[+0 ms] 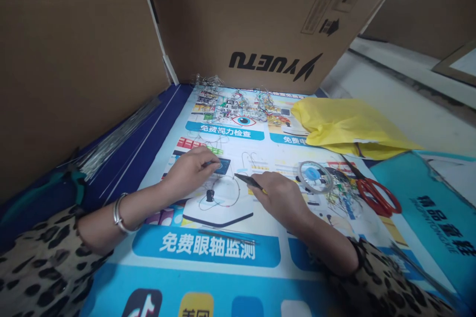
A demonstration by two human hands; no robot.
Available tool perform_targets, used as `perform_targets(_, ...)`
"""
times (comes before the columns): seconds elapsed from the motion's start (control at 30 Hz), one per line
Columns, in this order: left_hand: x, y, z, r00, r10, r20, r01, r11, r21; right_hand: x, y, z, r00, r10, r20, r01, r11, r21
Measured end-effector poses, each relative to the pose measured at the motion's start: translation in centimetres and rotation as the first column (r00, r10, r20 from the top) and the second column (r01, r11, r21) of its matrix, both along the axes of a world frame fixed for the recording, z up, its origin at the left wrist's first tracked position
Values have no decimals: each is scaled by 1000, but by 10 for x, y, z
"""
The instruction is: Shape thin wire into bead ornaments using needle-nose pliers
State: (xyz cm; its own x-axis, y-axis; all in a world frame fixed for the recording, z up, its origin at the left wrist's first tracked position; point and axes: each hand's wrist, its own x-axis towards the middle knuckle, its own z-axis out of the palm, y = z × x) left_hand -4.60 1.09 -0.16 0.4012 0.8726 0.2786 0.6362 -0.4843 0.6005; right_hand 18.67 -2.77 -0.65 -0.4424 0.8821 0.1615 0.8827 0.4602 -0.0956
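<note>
My left hand [195, 171] is closed, thumb and fingertips pinched together on a thin wire. In my right hand [280, 198] I grip what look like needle-nose pliers [248, 180]; their dark tapered tip points left, and my fingers hide the handles. The tip is close to the thin wire loop [239, 193], which hangs or lies between my hands over the printed sheet [219, 220]. Small dark bits show on the loop, too fine to make out.
Tangled wire pieces [238, 101] lie at the back. To the right are a clear round roll [316, 177], red-handled scissors [379, 197], a yellow bag [349, 121] and a teal bag [427, 203]. Straight wires [119, 136] and teal-handled pliers [48, 190] lie left. Cardboard [238, 15] walls the back.
</note>
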Motion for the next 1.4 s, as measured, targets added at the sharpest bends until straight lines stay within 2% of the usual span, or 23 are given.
perform_targets(0.17,0,3,-4,998,-58,-34,57,998,-10,2,0,-1,1000,2,8,-3,999,33)
perform_targets(0.43,-1,6,-8,995,-94,45,97,994,-52,4,0,-7,998,48,-31,-46,996,72)
perform_targets(0.63,4,4,-7,999,-46,29,49,993,-103,6,2,-13,993,91,-74,-82,990,115)
perform_targets(0.77,8,4,-6,1000,18,2,-18,995,-101,6,4,-12,991,97,-91,-90,992,85)
perform_targets(1.07,14,9,-11,998,53,21,-51,993,-103,7,6,-9,988,97,-121,-94,995,29)
perform_targets(1.17,14,10,-12,996,61,65,-52,990,-132,7,6,-10,989,88,-122,-85,996,26)
perform_targets(1.27,13,8,-7,987,34,157,-1,978,-208,7,6,-10,987,79,-142,-77,997,14)
perform_targets(1.4,7,4,1,952,30,305,87,927,-365,9,7,-11,977,65,-203,-65,998,4)
